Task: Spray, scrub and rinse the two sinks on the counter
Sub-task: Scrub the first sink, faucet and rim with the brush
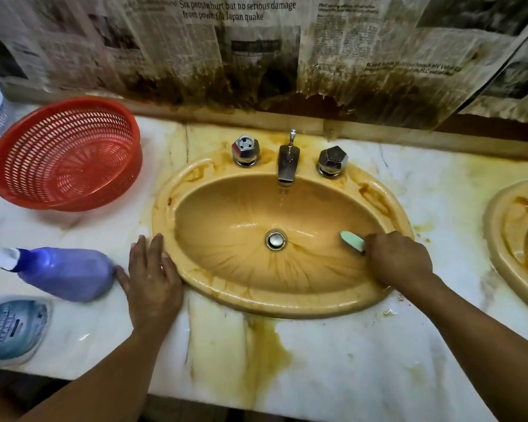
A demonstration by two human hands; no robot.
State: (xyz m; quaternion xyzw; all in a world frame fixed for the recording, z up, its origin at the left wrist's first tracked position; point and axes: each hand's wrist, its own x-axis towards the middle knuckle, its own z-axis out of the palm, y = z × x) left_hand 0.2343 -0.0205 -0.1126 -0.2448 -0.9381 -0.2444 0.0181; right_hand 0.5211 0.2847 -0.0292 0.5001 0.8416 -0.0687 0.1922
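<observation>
An oval tan sink [214, 287] sits in the stained marble counter, with a metal drain [276, 240] at its middle. Water runs thinly from the faucet [288, 162] between two metal knobs [245, 150] [333, 161]. My right hand [398, 258] grips a pale green brush [352, 240] inside the bowl, against its right wall. My left hand [151, 277] rests flat on the counter at the sink's left rim. A second tan sink [500, 239] shows partly at the right edge. A purple spray bottle [64, 272] lies on its side left of my left hand.
A red plastic basket [64, 153] stands at the back left. A white cleaner bottle [13, 328] lies at the front left edge. Stained newspaper [256, 50] covers the wall behind. Yellow-brown stains run down the counter front [265, 345].
</observation>
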